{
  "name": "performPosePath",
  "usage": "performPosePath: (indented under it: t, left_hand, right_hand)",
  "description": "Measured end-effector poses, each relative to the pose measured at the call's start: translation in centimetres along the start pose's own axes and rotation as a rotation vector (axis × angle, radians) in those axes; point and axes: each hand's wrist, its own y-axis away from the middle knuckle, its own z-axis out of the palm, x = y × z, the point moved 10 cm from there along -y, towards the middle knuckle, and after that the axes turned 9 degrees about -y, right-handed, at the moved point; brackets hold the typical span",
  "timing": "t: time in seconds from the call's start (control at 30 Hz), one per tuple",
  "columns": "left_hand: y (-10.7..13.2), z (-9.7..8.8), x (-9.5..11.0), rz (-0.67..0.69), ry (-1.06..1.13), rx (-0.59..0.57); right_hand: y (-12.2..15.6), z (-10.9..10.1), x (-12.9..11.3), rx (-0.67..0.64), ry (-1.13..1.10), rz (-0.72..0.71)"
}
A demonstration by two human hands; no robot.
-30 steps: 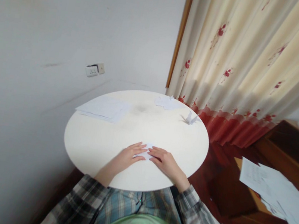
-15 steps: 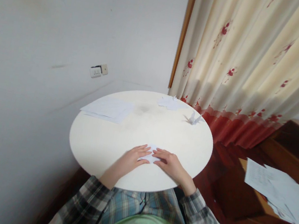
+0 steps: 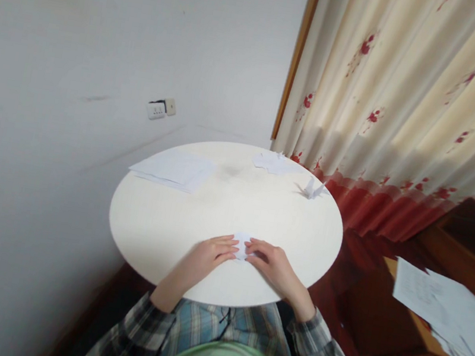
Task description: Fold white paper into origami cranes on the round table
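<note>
A small folded white paper (image 3: 241,248) lies on the round white table (image 3: 233,204) near its front edge, partly hidden under my fingers. My left hand (image 3: 211,253) holds its left side, thumb and fingers close together. On the right side my right hand (image 3: 268,259) grips the paper between thumb and bent fingers. The exact folds are too small to make out. Toward the far right of the table stands a folded paper crane (image 3: 312,190).
White paper sheets (image 3: 176,168) lie at the table's left back. Paper pieces (image 3: 273,163) sit near the far edge, before the curtain (image 3: 384,105). A wall with a socket (image 3: 157,110) borders the left. Papers (image 3: 446,307) rest on wooden furniture at right.
My left thumb has moved closer to its fingers, and my right fingers have bent more at the paper. The view has shifted slightly; the other papers stay in place.
</note>
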Motion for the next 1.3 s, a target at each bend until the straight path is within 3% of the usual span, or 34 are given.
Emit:
performPosePath:
  t: [0.17,0.33,0.47,0.63,0.8,1.3]
  left_hand:
    - [-0.2,-0.7,0.5,0.008,0.012,0.006]
    - [-2.2,-1.3,0.9,0.090,-0.046,-0.075]
    - [-3.8,-1.7,0.6,0.126,-0.098,-0.084]
    - [-3.9,-2.2,0.4,0.118,-0.103,0.046]
    - [-3.5,-1.7,1.0,0.166,-0.134,0.040]
    - [-3.5,-1.5,0.7,0.175,-0.104,0.052]
  right_hand:
    - [-0.4,-0.1,-0.8,-0.018,0.059,-0.019]
    - [-2.0,0.0,-0.5,-0.127,0.199,-0.053]
    - [-3.5,-0.2,0.1,-0.180,0.157,-0.102]
    - [-3.9,-0.2,0.1,-0.154,0.090,-0.157]
    - [-3.8,0.0,0.5,-0.072,0.176,-0.158]
    - [-3.7,0.0,0.8,-0.035,0.206,-0.165]
